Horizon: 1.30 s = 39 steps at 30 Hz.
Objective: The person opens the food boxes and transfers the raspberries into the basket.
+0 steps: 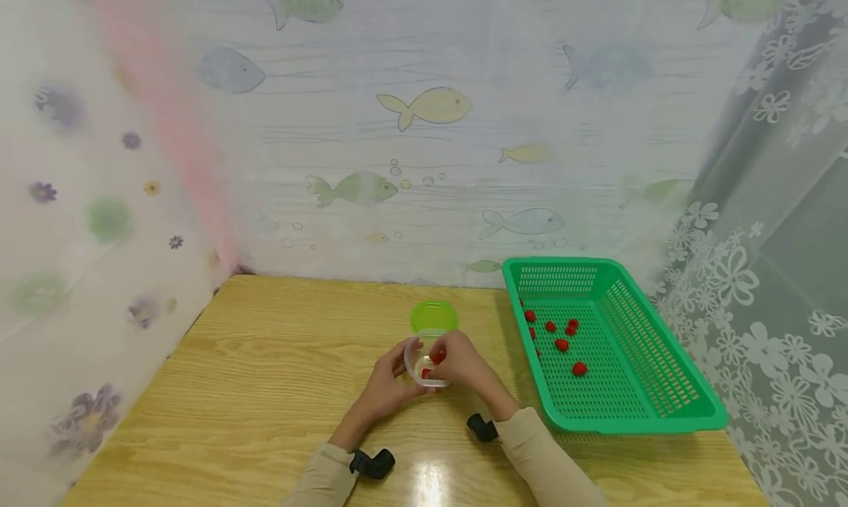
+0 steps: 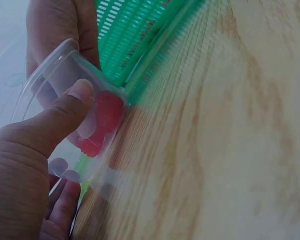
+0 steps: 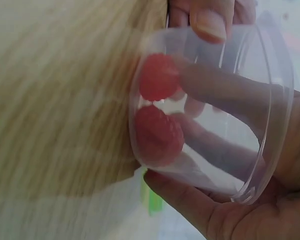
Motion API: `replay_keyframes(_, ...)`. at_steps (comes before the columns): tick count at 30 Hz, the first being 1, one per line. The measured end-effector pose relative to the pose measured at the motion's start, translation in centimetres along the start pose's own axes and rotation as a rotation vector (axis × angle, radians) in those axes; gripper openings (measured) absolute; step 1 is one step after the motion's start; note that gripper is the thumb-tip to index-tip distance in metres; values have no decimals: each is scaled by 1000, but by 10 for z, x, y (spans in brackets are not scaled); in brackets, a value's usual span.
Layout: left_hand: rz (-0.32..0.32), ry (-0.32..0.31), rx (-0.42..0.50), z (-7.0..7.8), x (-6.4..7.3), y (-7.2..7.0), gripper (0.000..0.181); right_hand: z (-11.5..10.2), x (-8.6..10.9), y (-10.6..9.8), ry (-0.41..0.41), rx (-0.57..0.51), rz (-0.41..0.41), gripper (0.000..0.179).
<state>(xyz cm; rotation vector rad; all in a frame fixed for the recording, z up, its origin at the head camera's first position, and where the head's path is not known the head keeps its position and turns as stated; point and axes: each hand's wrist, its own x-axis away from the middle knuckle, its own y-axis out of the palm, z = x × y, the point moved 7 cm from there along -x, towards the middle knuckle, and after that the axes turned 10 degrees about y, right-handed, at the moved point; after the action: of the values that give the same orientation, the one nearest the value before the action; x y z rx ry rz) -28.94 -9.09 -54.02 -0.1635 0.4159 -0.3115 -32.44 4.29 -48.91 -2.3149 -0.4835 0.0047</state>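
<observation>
My left hand (image 1: 389, 384) grips a small clear plastic container (image 1: 412, 363), its thumb against the near wall in the left wrist view. My right hand (image 1: 464, 360) reaches in through the container's mouth and its fingertips pinch a red raspberry (image 1: 437, 357). Low inside the container lies another raspberry (image 1: 426, 374). In the right wrist view one raspberry (image 3: 159, 77) sits above a second raspberry (image 3: 158, 136), both near the container's bottom, with right-hand fingers close against them. The container is tilted, its mouth turned toward the right hand.
A bright green lid (image 1: 433, 316) lies on the wooden table (image 1: 285, 352) just behind the container. To the right stands a large green plastic basket (image 1: 636, 426) with several raspberries (image 1: 562, 344) on its floor. A curtain printed with fish (image 1: 424, 106) hangs behind the table.
</observation>
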Motion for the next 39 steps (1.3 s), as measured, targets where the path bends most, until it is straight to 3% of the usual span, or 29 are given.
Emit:
replay_keyframes(8,-14,-33,27,-1,0,1,91,-1,-2,5,-31,0,-59,14)
replay_keyframes(18,-13,-24,20,-3,0,-1,90,2,-1,2,11,72,44,13)
replay_keyframes(27,-9,-15,14,-3,0,-2,90,-2,-1,4,-30,66,3,1)
replay_keyframes(33,5,-10,17,-3,-1,-2,89,-1,-1,2,-10,56,15,18)
replay_keyframes(39,8,6,39,0,-1,-2,89,-2,-1,3,-25,84,16,17)
